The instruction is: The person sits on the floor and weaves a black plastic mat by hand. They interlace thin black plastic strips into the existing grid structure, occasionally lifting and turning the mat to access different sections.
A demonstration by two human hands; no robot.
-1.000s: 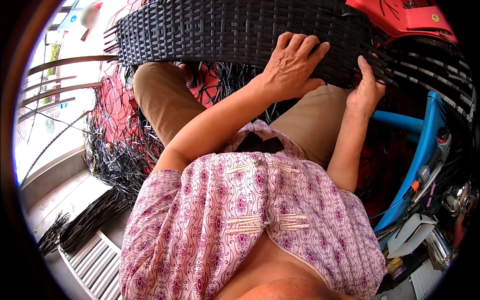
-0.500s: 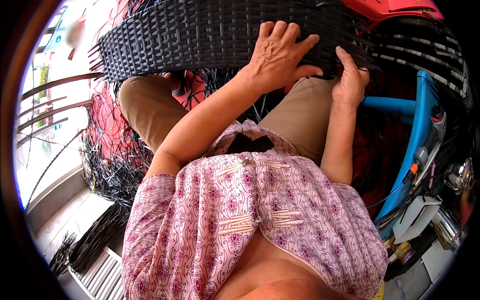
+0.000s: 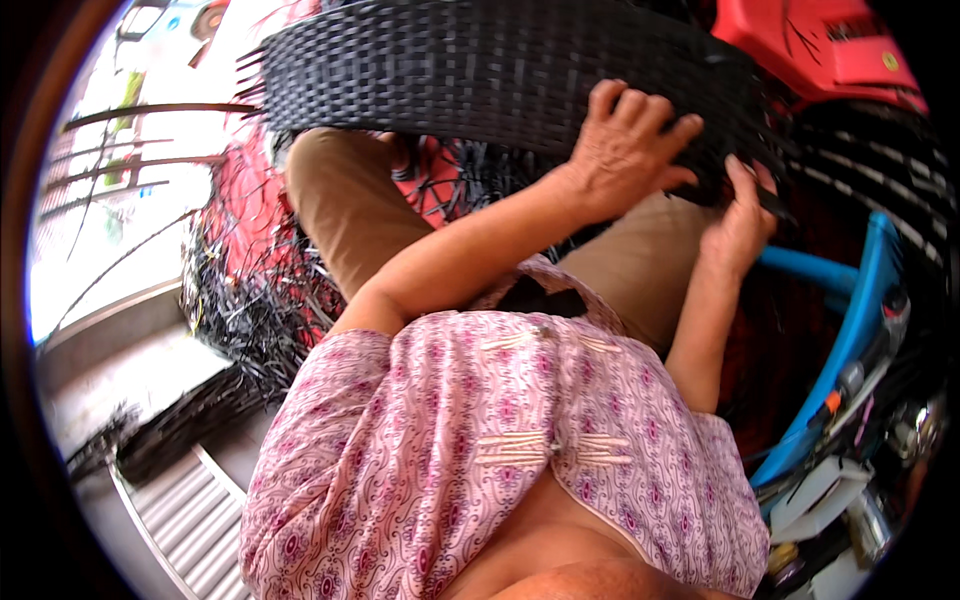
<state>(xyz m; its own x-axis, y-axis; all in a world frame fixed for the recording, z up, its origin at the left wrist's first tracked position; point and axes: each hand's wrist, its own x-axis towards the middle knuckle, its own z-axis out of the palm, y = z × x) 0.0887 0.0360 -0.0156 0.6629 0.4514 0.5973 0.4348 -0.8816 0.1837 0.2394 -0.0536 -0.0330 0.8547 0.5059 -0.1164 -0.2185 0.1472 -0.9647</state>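
Note:
A long, curved panel of black woven strips (image 3: 430, 80) lies across my knees, its weave running from left to right. My left hand (image 3: 630, 150) rests on its near edge, right of the middle, with fingers spread. At the panel's lower right end, my right hand (image 3: 738, 215) is closed with thumb and fingers around dark strips at the edge. Some of its fingers are hidden, and the dark strips there blend together. Loose strip ends stick out at the panel's left end.
Tangled black strips (image 3: 250, 320) lie over red material at the left. A blue plastic frame (image 3: 850, 330) holding tools stands at my right. A red plastic piece (image 3: 820, 45) is at the far right. A slatted light rack (image 3: 185, 520) sits at the lower left.
The view has shifted, so the panel and both hands appear farther right and lower. My hands keep nearly the same places on the panel. More of the red plastic piece shows.

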